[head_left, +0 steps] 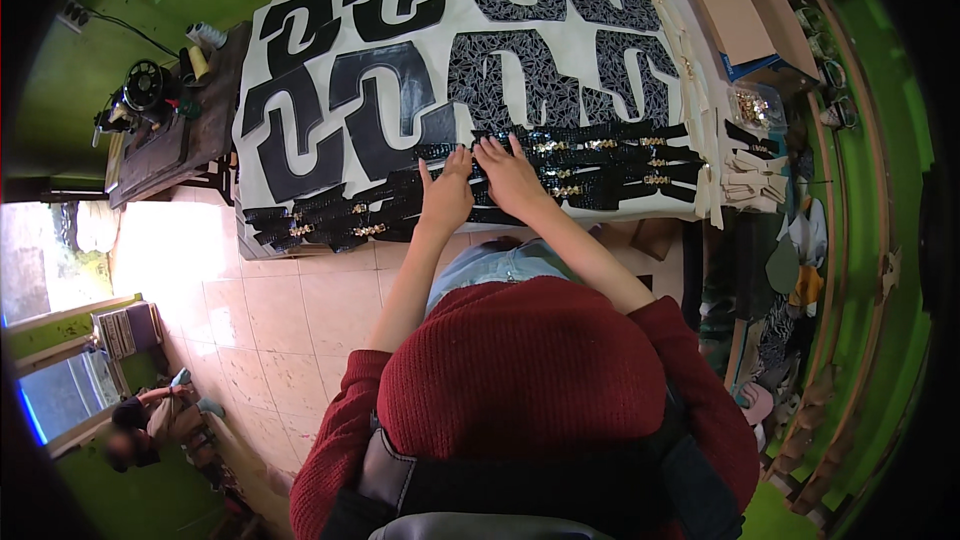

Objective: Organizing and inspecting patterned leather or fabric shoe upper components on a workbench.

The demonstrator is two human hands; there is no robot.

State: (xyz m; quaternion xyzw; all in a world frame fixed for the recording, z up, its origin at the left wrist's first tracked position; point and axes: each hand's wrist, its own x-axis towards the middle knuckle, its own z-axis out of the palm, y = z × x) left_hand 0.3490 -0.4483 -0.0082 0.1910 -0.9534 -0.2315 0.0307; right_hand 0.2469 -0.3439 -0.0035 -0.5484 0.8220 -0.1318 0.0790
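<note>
My left hand (pixel 447 192) and my right hand (pixel 508 178) are side by side at the near edge of the cloth-covered table. Both lie on black sequined strips (pixel 560 165) with gold ornaments, fingers stretched forward and fingertips almost meeting. Neither hand shows a closed grip. More black strips with gold pieces (pixel 330 227) lie left of my left hand. Beyond my hands rest flat curved cut pieces: plain black ones (pixel 392 105) on the left and black-and-grey patterned ones (pixel 500 70) to the right. What is under my palms is hidden.
At the right end stand an open cardboard box (pixel 735 5) and a clear container of gold pieces (pixel 755 105), near pale strips (pixel 755 178). A dark wooden table with a sewing machine (pixel 145 87) is at left. Another person (pixel 160 420) sits at lower left. Wooden racks (pixel 835 240) line the right wall.
</note>
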